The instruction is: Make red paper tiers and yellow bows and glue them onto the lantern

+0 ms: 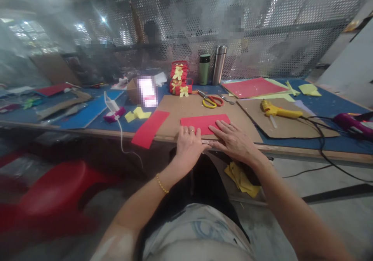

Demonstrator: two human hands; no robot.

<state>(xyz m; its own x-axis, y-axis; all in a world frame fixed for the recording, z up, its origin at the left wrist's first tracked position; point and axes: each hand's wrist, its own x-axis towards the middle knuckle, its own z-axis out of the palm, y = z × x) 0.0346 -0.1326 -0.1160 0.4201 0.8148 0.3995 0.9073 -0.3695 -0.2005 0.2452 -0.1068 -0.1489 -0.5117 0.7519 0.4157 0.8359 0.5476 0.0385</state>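
A red paper strip (201,122) lies across the cardboard sheet (171,105) at the table's front edge. My left hand (189,142) rests on its near left part, fingers flat and pointing forward. My right hand (233,138) presses on the strip's right part with its fingers spread. Both thumbs meet near the table edge, below the strip. A second red paper piece (150,129) lies to the left, overhanging the edge a little. Beyond the strip are scissors (210,100) with one yellow and one red handle loop.
A yellow glue gun (281,111) lies on cardboard at right, its black cable trailing over the edge. Red baskets with yellow bows (179,78), a green tumbler (204,70) and a steel flask (220,65) stand behind. A lit phone (147,92) leans at left. A red stool (58,191) stands below.
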